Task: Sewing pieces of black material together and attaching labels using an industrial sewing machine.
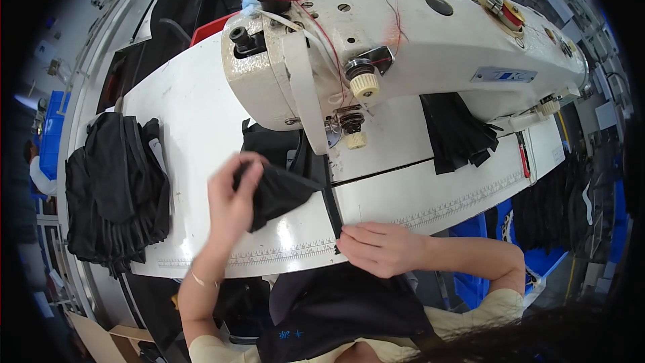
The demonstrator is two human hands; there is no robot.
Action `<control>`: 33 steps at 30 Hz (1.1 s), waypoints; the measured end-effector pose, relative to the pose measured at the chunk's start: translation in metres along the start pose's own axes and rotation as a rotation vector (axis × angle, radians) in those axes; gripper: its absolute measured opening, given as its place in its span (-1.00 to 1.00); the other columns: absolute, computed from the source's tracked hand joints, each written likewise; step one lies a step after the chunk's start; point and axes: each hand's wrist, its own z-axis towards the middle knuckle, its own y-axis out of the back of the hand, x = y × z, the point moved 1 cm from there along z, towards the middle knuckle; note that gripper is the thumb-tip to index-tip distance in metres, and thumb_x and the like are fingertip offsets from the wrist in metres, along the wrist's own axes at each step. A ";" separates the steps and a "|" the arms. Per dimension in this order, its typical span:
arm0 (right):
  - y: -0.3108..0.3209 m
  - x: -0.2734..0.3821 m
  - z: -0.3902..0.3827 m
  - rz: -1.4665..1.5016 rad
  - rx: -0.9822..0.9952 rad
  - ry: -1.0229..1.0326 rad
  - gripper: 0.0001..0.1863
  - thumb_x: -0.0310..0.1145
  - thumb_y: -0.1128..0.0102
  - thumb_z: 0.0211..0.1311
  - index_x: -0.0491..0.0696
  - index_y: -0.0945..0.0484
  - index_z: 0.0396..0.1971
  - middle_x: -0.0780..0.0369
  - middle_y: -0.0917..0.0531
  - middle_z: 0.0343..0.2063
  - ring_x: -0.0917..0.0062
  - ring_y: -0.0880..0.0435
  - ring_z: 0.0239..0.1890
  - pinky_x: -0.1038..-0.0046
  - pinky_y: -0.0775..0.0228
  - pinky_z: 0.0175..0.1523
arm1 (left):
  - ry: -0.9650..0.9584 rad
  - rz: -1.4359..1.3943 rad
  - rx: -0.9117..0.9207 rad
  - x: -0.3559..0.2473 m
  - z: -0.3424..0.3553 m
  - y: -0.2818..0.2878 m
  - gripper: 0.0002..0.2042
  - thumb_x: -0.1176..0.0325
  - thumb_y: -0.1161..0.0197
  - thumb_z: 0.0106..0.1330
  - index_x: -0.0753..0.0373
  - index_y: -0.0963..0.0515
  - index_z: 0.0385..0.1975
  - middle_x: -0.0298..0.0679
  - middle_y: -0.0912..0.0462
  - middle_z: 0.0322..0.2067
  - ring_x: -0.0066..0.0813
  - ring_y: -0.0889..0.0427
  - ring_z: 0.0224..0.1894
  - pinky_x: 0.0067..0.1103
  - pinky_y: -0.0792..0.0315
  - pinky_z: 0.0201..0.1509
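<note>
In front of the white sewing machine (430,33), my left hand (232,191) pinches the edge of a black fabric piece (282,195), lifting it in a fold above the table. My right hand (379,249) has its fingers pressed together on the lower end of a narrow black fabric strip (330,208). That strip runs up toward the needle area, where the machine head hides its far end. Behind my left hand, more black cloth (265,140) with a small pale label lies left of the needle area.
A stack of black fabric pieces (117,188) sits on the table's left side. Black strips (453,131) lie under the machine arm, near a red-handled tool (523,154). Dark cloth (551,202) hangs by a blue bin (470,272) at right. A ruler scale (443,212) lines the front edge.
</note>
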 end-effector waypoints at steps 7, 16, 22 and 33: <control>-0.006 0.002 -0.007 0.073 0.083 -0.069 -0.71 -0.48 -0.17 -0.23 -0.28 -0.55 -0.40 0.14 -0.56 -0.30 0.35 -0.56 -0.19 0.41 -0.45 -0.05 | 0.149 -0.319 -0.188 0.021 0.081 0.041 -0.84 0.39 -0.13 0.34 0.37 -0.56 -0.30 -0.38 -0.60 -0.43 -0.70 -0.50 -0.40 -0.71 -0.39 -0.27; -0.003 0.007 -0.012 -0.075 0.155 -0.030 -0.69 -0.46 -0.15 -0.15 -0.29 -0.56 -0.34 0.12 -0.59 -0.29 0.33 -0.58 -0.15 0.40 -0.44 -0.02 | -0.350 0.075 0.165 -0.042 0.023 0.050 -0.86 0.55 -0.07 0.25 0.40 -0.59 -0.32 -0.17 -0.67 -0.31 -0.45 -0.56 -0.28 -0.59 -0.40 -0.12; -0.002 0.012 -0.011 -0.027 0.097 -0.120 -0.72 -0.43 -0.16 -0.14 -0.26 -0.56 -0.37 0.11 -0.61 -0.30 0.32 -0.60 -0.12 0.38 -0.45 -0.02 | -1.066 0.928 0.289 -0.033 -0.085 -0.027 -0.78 0.48 -0.21 -0.03 0.39 -0.58 -0.34 -0.09 -0.61 -0.18 -0.38 -0.59 -0.27 -0.55 -0.43 -0.21; -0.005 0.011 -0.016 0.027 0.085 -0.179 -0.75 -0.45 -0.14 -0.11 -0.25 -0.56 -0.38 0.09 -0.60 -0.26 0.30 -0.59 -0.09 0.37 -0.46 -0.01 | -0.971 0.742 0.255 0.000 -0.089 -0.055 -0.73 0.51 -0.19 -0.03 0.47 -0.57 -0.29 -0.02 -0.61 -0.17 -0.49 -0.49 -0.46 -0.64 -0.34 -0.40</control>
